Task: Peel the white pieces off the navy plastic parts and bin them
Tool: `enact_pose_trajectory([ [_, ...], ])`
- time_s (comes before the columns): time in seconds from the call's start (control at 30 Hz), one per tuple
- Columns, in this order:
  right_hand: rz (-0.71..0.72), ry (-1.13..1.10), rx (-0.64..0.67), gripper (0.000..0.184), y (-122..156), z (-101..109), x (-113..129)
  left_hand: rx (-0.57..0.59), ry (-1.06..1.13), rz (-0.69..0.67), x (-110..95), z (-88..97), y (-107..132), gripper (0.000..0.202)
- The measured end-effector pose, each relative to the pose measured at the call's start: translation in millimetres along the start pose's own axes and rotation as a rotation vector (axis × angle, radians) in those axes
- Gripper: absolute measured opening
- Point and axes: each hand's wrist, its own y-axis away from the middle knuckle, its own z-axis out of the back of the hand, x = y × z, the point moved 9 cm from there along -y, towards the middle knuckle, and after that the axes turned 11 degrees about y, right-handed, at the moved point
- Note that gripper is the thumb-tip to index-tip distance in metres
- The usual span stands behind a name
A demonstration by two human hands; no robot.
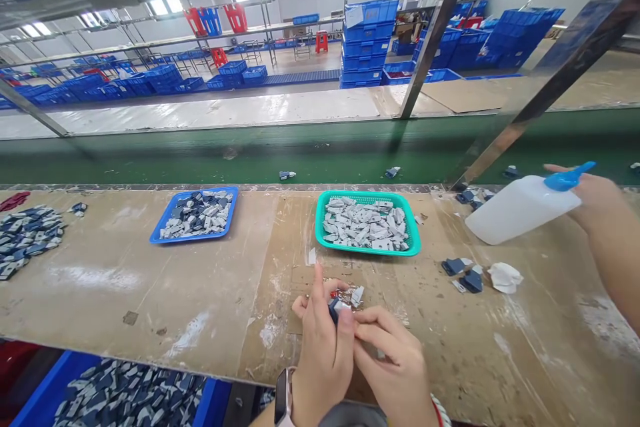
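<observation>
Across the factory floor, stacks of blue plastic crates stand beyond a green conveyor belt running along a worn workbench. On the bench sit a blue tray and a teal mesh basket, both heaped with small grey-and-blue pieces, while a loose pile of similar pieces lies toward the left end. More fill a blue bin below the near edge. To the right, a co-worker's hand holds a white squeeze bottle with a blue nozzle above a crumpled white tissue.

Near the bench edge, over a cardboard sheet, the person's left hand, wearing a smartwatch, and right hand are pressed close together. They pinch a dark blue piece between them, with the left index finger raised. The piece sits between the hands and touches both, so neither is clearly nearer. Fingers hide most of it, so its long axis cannot be told. The visible part is dark blue with a pale edge. A red-and-silver scrap lies just beyond it.
</observation>
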Motion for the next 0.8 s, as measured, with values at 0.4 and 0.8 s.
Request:
enact_pose_trajectory([
  [0.4,-0.227,-0.443,0.309,0.017,15.4,-11.4,-11.8,-0.081,0.416,-0.082,-11.8,7.2,9.5,0.054],
  [0.8,-0.562,-0.634,0.615,0.046,36.1,-54.4,-16.7,-0.090,0.365,-0.071,-8.0,19.5,16.2,0.056],
])
